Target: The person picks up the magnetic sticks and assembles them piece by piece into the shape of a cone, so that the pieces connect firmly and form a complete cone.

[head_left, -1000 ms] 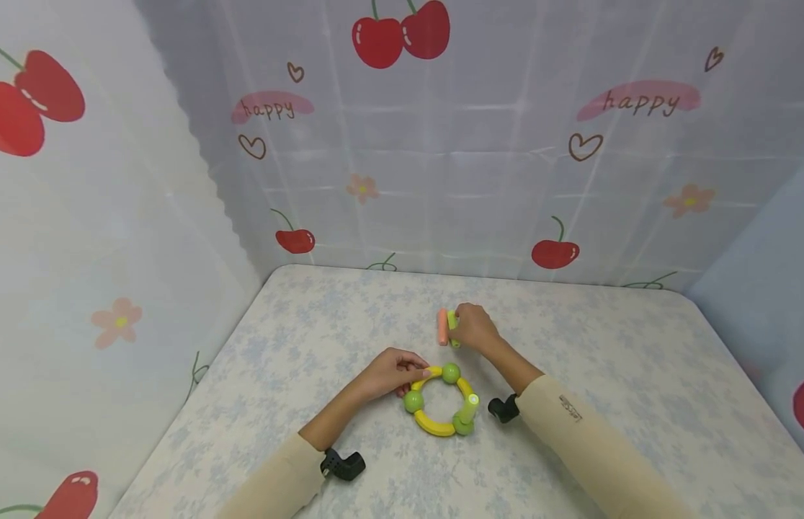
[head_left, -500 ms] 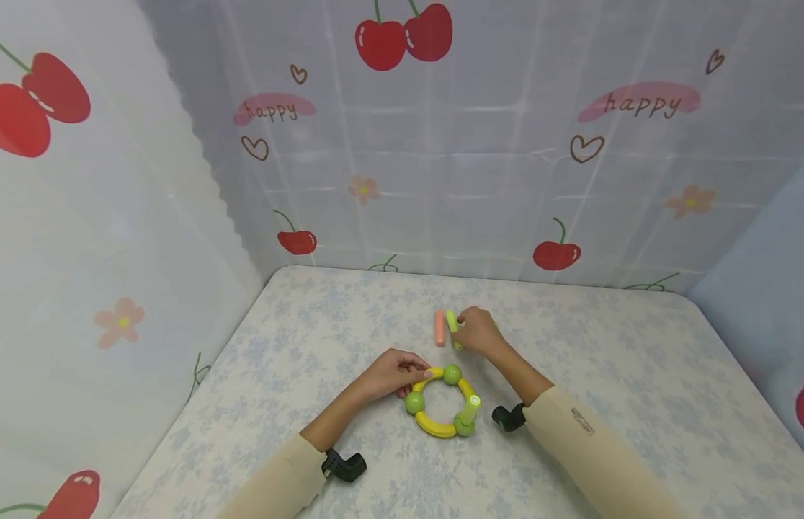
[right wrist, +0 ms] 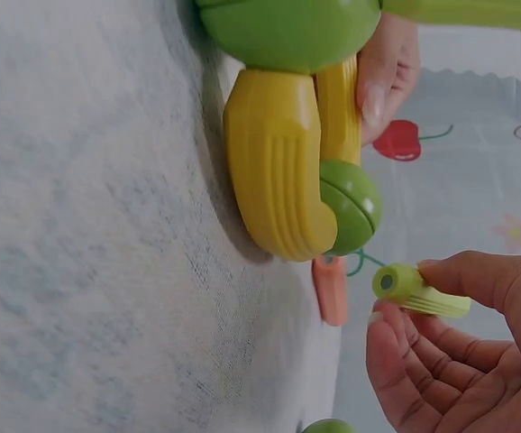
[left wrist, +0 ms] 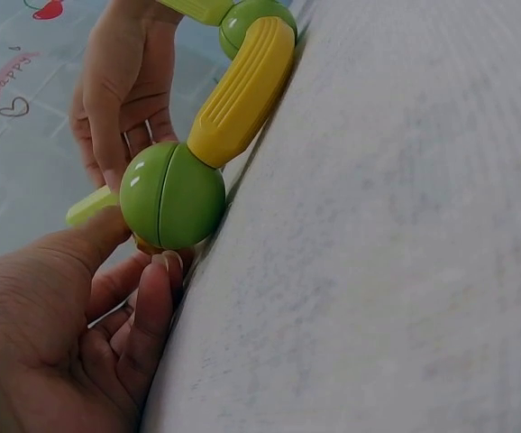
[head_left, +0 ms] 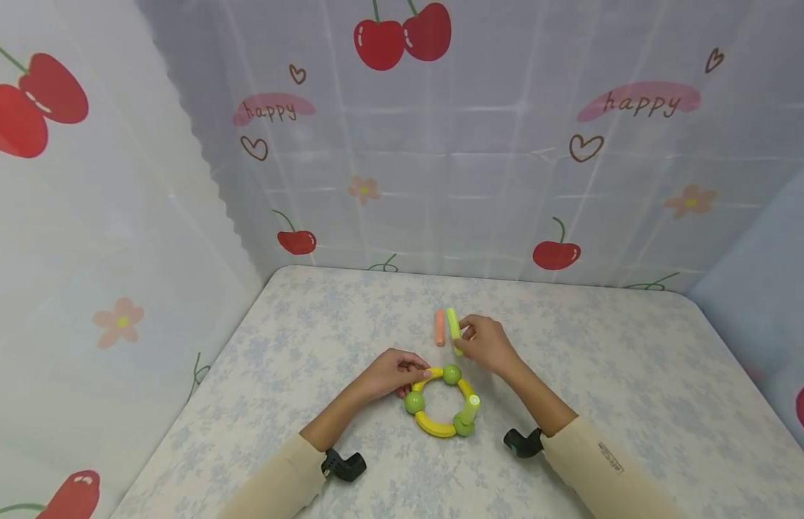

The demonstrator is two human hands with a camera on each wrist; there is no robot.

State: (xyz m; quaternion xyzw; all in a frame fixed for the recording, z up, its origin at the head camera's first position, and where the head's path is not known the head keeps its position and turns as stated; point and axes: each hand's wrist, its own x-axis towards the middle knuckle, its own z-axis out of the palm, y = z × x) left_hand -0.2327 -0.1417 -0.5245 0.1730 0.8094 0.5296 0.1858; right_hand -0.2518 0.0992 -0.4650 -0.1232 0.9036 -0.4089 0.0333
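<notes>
On the table a ring of curved yellow pieces (head_left: 434,427) joined by green balls (head_left: 414,402) lies flat. From its near right ball a light green rod (head_left: 470,408) stands up. My left hand (head_left: 387,375) pinches the yellow piece at the ring's far left. Beyond the ring, my right hand (head_left: 489,344) pinches the near end of a second light green rod (head_left: 453,328) between thumb and finger. In the right wrist view that rod (right wrist: 423,290) shows a round, dark-centred end and appears raised off the table. An orange-pink rod (head_left: 439,328) lies just left of it.
Another green ball (right wrist: 328,426) peeks in at the right wrist view's bottom edge. The table (head_left: 350,303) has a pale floral cover, and a cherry-print curtain (head_left: 428,166) rises behind it. Dark wrist cameras (head_left: 345,466) jut from both sleeves.
My right hand has drawn to the right and towards me, its fingers now on the light green rod's near end. The rod has parted slightly from the orange-pink one. My left hand stays put.
</notes>
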